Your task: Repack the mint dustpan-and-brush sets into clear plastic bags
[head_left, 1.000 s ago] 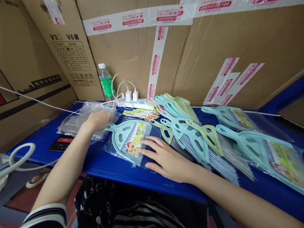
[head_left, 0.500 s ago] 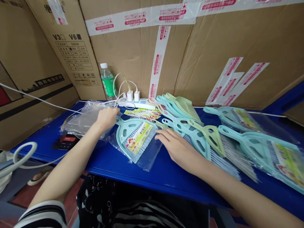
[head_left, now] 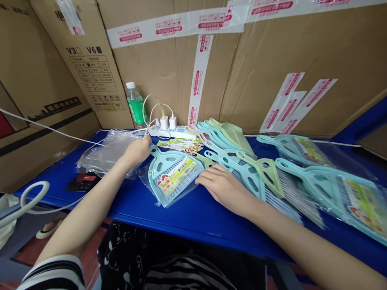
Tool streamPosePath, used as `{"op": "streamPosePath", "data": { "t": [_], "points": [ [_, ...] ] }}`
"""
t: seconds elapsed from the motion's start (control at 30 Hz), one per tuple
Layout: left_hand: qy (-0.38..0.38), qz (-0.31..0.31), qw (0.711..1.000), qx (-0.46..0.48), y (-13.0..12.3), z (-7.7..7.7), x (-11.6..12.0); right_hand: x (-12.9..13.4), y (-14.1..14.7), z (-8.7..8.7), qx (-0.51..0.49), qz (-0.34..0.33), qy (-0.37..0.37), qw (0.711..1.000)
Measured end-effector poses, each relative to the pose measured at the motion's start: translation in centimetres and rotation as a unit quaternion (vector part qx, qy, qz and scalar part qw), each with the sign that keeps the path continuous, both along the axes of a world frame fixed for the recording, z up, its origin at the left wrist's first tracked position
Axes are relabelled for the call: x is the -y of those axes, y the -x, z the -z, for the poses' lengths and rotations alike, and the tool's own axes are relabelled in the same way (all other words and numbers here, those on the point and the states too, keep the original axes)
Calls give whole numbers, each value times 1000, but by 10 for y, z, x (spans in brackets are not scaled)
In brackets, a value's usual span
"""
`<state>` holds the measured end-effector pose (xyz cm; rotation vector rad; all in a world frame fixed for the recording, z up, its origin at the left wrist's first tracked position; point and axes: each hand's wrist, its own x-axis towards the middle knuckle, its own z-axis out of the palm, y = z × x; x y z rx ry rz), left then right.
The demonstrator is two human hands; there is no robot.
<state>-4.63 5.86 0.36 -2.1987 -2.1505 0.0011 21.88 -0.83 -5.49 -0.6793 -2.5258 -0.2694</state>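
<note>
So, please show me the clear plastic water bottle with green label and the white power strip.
Clear plastic water bottle with green label (head_left: 136, 109), head view, on the label.
White power strip (head_left: 187, 135), head view, on its top face.

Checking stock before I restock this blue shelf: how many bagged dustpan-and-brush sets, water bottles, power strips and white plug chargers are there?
Bagged dustpan-and-brush sets: 3
Water bottles: 1
Power strips: 1
White plug chargers: 2
Total: 7
</note>
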Motion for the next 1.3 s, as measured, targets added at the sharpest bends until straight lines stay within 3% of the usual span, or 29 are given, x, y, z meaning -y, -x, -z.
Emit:
{"op": "streamPosePath", "data": {
  "t": [0.2,0.5,0.67,0.9,1.07,1.3],
  "points": [
    [-21,107,987,114,2,10,-6,17,7,-11,41,-68,-19,997],
    [-9,186,972,141,-1,16,-6,16,0,-14,50,3,0,999],
    [-31,227,960,161,-5,20,-7,15,2,-10,63,-7,40,997],
    [-60,324,923,199,-5,28,-9,15,4,-11,58,-24,16,998],
    [-25,355,909,219,-9,32,-8,16,3,-11,66,-51,9,996],
    [4,369,910,189,-17,35,-2,17,4,-10,69,-60,5,996]
  ]
}}
